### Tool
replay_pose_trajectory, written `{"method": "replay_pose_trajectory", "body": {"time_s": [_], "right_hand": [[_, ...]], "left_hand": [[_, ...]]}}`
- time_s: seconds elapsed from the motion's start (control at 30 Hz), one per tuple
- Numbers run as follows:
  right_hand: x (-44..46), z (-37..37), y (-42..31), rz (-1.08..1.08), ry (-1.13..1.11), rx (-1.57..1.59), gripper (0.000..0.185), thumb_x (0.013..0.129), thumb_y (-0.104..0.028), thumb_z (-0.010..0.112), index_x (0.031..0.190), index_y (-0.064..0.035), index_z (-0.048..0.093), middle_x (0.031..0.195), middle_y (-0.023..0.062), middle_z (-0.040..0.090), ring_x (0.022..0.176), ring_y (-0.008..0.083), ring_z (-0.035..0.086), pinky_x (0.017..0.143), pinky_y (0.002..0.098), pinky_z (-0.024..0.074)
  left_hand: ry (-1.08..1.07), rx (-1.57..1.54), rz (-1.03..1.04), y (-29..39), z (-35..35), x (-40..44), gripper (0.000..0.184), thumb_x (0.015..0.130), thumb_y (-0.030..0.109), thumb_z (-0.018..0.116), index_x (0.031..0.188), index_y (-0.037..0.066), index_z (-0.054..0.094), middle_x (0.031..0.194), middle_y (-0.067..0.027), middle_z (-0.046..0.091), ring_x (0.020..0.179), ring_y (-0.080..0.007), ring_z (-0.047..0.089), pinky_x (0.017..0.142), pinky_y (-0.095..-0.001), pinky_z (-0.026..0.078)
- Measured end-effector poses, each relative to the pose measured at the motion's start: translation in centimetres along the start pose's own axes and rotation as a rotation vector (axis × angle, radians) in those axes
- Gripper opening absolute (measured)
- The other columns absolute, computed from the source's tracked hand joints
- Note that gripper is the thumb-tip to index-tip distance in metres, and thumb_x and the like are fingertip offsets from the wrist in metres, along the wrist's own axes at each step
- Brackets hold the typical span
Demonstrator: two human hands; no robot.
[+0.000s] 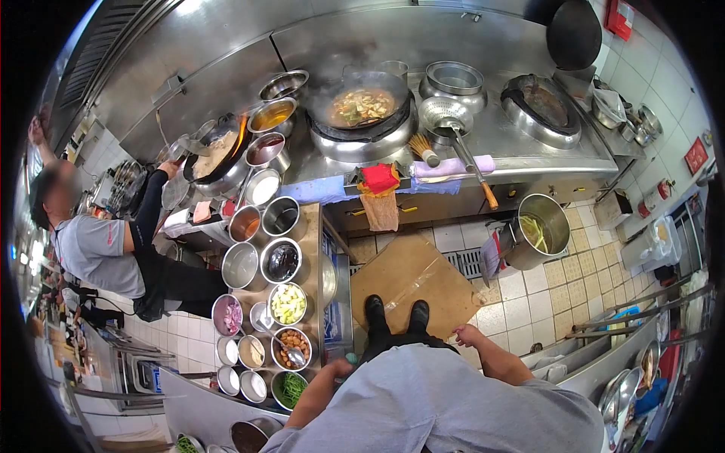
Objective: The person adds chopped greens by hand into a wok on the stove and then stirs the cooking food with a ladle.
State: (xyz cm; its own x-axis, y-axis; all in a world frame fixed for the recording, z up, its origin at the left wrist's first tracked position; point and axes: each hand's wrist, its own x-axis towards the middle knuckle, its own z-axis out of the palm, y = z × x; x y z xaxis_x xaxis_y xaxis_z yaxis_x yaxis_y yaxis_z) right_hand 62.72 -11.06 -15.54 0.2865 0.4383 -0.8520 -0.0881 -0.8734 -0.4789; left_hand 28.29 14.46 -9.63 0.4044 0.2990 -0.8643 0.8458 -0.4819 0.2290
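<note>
My left hand (pixel 342 368) is low beside my body, near the counter with the metal pots. A small green thing shows at its fingers, too small to name, and the fingers look closed around it. My right hand (pixel 468 334) hangs over the floor on the right, fingers loosely apart and holding nothing. Nearest my left hand are a pot of green vegetable pieces (pixel 290 389) and a pot of brown chunks (pixel 286 346) with a spoon in it. Ahead, a steaming wok (pixel 362 104) of food sits on the range, touched by neither hand.
A co-worker (pixel 98 253) at left tends a second wok (pixel 219 155) with flame at its edge. A ladle (pixel 472 162) and perforated strainer (pixel 445 115) lie on the range. Cardboard (pixel 415 279) lies under my feet; a tall pot (pixel 545 226) stands on the tiled floor.
</note>
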Motion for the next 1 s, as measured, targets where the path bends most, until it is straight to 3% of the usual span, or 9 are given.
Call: {"method": "replay_pose_trajectory", "body": {"time_s": [0.1, 0.33, 0.43, 0.6, 1.0], "right_hand": [[0.0, 0.2, 0.1, 0.011, -0.001, 0.003, 0.025, 0.085, -0.021, 0.035, 0.103, -0.0123, 0.050, 0.077, 0.0077, 0.056, 0.058, 0.0159, 0.054, 0.046, 0.0290, 0.0427], [-1.0, 0.2, -0.6, 0.014, -0.038, 0.053, 0.026, 0.084, -0.019, 0.034, 0.102, -0.0115, 0.051, 0.078, 0.0093, 0.057, 0.057, 0.0158, 0.055, 0.044, 0.0270, 0.0424], [-1.7, 0.0, -1.1, 0.015, -0.029, 0.031, 0.026, 0.084, -0.018, 0.034, 0.102, -0.0114, 0.051, 0.078, 0.0095, 0.057, 0.058, 0.0159, 0.055, 0.044, 0.0266, 0.0424], [-0.8, 0.0, -0.4, 0.007, -0.009, 0.028, 0.026, 0.084, -0.018, 0.034, 0.102, -0.0115, 0.052, 0.078, 0.0092, 0.057, 0.059, 0.0158, 0.055, 0.045, 0.0265, 0.0423], [-0.4, 0.1, -0.1, -0.023, 0.022, -0.006, 0.026, 0.083, -0.019, 0.034, 0.099, -0.0127, 0.052, 0.076, 0.0084, 0.056, 0.058, 0.0162, 0.055, 0.043, 0.0266, 0.0416]], "left_hand": [[-0.026, 0.078, 0.078, -0.3, 0.1, 0.6, 0.042, 0.063, 0.035, 0.049, 0.090, 0.004, 0.057, 0.100, -0.0188, 0.052, 0.091, -0.0296, 0.051, 0.076, -0.0366, 0.040], [-0.001, 0.115, 0.003, -1.8, 1.5, 3.2, 0.045, 0.062, 0.039, 0.051, 0.087, 0.003, 0.058, 0.099, -0.0178, 0.053, 0.090, -0.0299, 0.052, 0.076, -0.0354, 0.040], [-0.090, 0.091, 0.015, -0.9, 0.5, 1.9, 0.048, 0.061, 0.042, 0.052, 0.088, 0.003, 0.058, 0.100, -0.0166, 0.053, 0.091, -0.0294, 0.052, 0.077, -0.0349, 0.040], [0.022, 0.144, -0.011, -1.5, 1.4, 2.7, 0.050, 0.058, 0.044, 0.054, 0.088, 0.004, 0.059, 0.098, -0.0160, 0.054, 0.090, -0.0286, 0.053, 0.076, -0.0347, 0.041], [-0.070, 0.180, 0.103, -3.1, 2.1, 4.4, 0.036, 0.064, 0.034, 0.048, 0.081, 0.005, 0.060, 0.092, -0.0173, 0.055, 0.084, -0.0279, 0.054, 0.071, -0.0359, 0.042]]}}
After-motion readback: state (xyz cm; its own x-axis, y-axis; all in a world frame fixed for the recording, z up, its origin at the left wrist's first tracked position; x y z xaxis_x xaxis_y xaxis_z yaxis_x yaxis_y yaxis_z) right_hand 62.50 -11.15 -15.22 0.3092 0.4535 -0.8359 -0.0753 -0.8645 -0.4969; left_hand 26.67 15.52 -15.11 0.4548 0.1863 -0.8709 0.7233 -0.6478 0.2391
